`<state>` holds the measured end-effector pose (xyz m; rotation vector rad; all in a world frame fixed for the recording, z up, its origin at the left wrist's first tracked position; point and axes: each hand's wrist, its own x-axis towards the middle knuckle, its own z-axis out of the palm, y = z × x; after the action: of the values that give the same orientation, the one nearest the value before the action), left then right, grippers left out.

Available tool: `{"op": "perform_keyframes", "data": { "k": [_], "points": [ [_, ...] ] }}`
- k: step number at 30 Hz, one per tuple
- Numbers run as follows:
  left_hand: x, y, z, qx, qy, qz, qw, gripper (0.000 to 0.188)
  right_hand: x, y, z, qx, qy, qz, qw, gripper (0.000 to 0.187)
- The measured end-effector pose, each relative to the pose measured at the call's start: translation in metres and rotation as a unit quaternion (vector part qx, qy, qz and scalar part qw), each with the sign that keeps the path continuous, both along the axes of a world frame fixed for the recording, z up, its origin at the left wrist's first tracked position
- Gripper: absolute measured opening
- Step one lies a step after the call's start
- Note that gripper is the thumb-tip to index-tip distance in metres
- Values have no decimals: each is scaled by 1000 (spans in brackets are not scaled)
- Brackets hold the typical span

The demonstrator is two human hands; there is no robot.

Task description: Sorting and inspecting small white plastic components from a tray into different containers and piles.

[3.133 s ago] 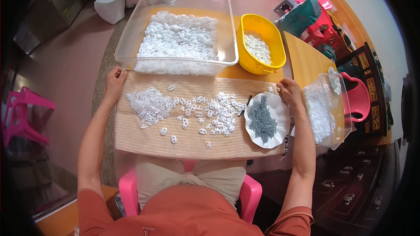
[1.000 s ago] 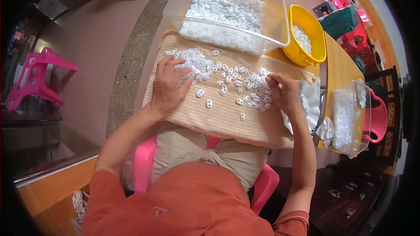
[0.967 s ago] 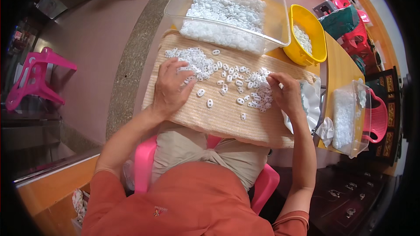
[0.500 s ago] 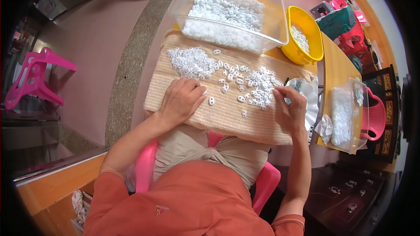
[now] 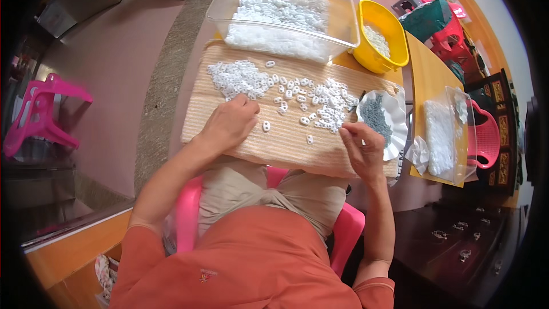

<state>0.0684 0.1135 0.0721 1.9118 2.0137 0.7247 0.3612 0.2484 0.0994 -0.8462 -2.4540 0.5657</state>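
Small white two-holed plastic pieces lie on a ribbed beige cloth-covered board (image 5: 257,151) across my lap. They form a dense pile (image 5: 237,77) at the left and a looser cluster (image 5: 331,103) at the right. My left hand (image 5: 231,121) rests on the board just below the dense pile, its fingers curled; whatever they may hold is hidden. A single white piece (image 5: 266,126) lies beside it. My right hand (image 5: 365,144) is at the near edge of the loose cluster, thumb and fingertips drawn together. Next to it stands a white fluted dish (image 5: 396,115) with tiny dark grey bits (image 5: 376,117).
Beyond the board stands a large clear bin (image 5: 280,26) of white pieces, with a yellow tub (image 5: 400,51) to its right. Another clear bin (image 5: 440,137) sits on a side table at the right. A pink stool (image 5: 48,111) is on the floor at the left.
The whole view has shifted slightly, moving the scene left and up. My right hand has drawn off the fluted dish, so its dark grey contents now show. The white piece at my left fingertips no longer shows.
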Motion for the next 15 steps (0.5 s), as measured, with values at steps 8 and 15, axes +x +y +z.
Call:
{"op": "perform_keyframes", "data": {
  "k": [8,15],
  "points": [
    [2,-10,9,55,-109,4,992,7,-24,-30,-1,-128,157,71,977,8],
    [25,-13,0,9,-387,37,921,9,-3,-36,14,-49,185,43,981,12]
  ]
}}
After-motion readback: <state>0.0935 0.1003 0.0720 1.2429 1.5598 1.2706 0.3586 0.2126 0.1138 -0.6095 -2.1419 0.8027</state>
